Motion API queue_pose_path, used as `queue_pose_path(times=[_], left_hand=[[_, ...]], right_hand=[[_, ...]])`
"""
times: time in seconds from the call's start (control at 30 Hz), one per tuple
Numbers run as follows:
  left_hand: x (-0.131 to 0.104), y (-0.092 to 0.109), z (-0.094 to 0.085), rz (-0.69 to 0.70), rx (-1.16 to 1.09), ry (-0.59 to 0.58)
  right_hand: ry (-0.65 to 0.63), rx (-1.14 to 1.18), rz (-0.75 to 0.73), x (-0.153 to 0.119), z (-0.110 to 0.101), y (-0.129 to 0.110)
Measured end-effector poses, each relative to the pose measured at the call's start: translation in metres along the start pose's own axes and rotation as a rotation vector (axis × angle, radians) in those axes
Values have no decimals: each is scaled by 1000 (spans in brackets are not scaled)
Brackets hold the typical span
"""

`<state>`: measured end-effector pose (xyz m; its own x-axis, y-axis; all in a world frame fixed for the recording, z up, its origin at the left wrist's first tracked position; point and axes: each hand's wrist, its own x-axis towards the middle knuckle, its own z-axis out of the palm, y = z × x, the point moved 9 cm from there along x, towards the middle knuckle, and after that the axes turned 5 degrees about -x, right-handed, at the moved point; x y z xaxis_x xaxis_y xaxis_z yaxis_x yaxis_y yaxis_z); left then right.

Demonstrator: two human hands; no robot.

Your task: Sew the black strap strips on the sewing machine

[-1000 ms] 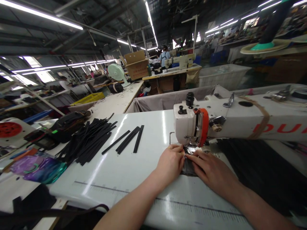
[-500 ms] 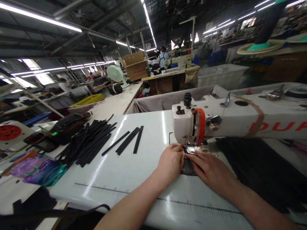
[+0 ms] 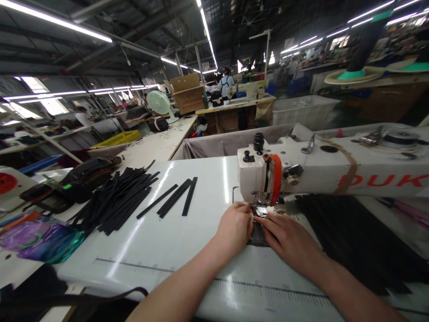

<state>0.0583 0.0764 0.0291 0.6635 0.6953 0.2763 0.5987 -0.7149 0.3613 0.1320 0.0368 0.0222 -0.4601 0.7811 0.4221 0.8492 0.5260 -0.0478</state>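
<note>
At the needle area of a white sewing machine (image 3: 301, 165), my left hand (image 3: 234, 226) is closed, its fingertips pinched beside the metal presser foot (image 3: 260, 211). My right hand (image 3: 288, 232) comes in from the other side, with thumb and fingers pressed together close to the foot. Whatever lies between the fingertips is hidden, too small to make out. Below them shows a dark plate (image 3: 258, 235) set in the tabletop. Several black strips (image 3: 176, 197) lie apart to the left, near a heaped pile of black strips (image 3: 124, 197).
Right of the needle, under the machine arm, long black strips (image 3: 355, 241) spread across the table. A printed ruler (image 3: 268, 288) runs along the front of the pale tabletop (image 3: 187, 241). A shiny purple and teal pouch (image 3: 43, 239) is at far left. Farther back stand a fan (image 3: 161, 103) and cardboard box (image 3: 187, 94).
The view has turned slightly to the right, so everything sits a little farther left. Both hands stay at the presser foot with hardly any change in pose.
</note>
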Motion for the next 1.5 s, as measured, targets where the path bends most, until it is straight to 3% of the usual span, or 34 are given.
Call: queue_pose_path(times=[0.17, 0.27, 0.4, 0.53, 0.63, 0.7, 0.8, 0.83, 0.9, 0.93, 1.0, 1.1, 1.17, 1.23, 1.37, 1.43, 1.5], left_hand=[[0, -16, -9, -51, -60, 104], [3, -33, -15, -100, -85, 199], [11, -36, -2, -86, -62, 91], [8, -46, -11, -198, 36, 70], [-8, -76, -39, -420, 178, 120], [-24, -93, -62, -570, 287, 194], [-32, -88, -78, -542, 192, 300], [-29, -80, -72, -490, 36, 280], [-20, -60, -39, -420, -429, 102], [-18, -48, -17, -424, -693, -36], [-17, -29, 16, -495, -1070, -199], [-20, -30, 37, -644, -1233, -210], [-23, -37, 39, -704, -1179, -185], [-24, -44, 29, -693, -1000, -105], [-16, -31, -10, -420, -301, 84], [-13, -18, -11, -296, -81, 47], [-11, -13, -4, -229, -24, -1]], right_hand=[[32, -35, -18, -1, -8, -4], [82, -225, 112, -8, -24, 15], [57, -566, 348, -30, -42, 58], [4, -548, 399, -42, -41, 80], [54, -388, 435, -40, -43, 82], [100, -81, 431, -34, -40, 75], [63, 473, 395, -21, -25, 53], [31, 598, 390, -18, -19, 44], [-31, 736, 390, -14, -10, 29], [-58, 768, 380, -13, -7, 22], [-82, 776, 307, -11, -5, 11], [-24, 594, 82, -8, -13, -5], [49, 370, -52, -8, -19, -15], [116, 156, -149, -9, -21, -26], [188, -65, -258, -14, -21, -42], [192, -108, -263, -15, -21, -45], [195, -149, -256, -15, -21, -45]])
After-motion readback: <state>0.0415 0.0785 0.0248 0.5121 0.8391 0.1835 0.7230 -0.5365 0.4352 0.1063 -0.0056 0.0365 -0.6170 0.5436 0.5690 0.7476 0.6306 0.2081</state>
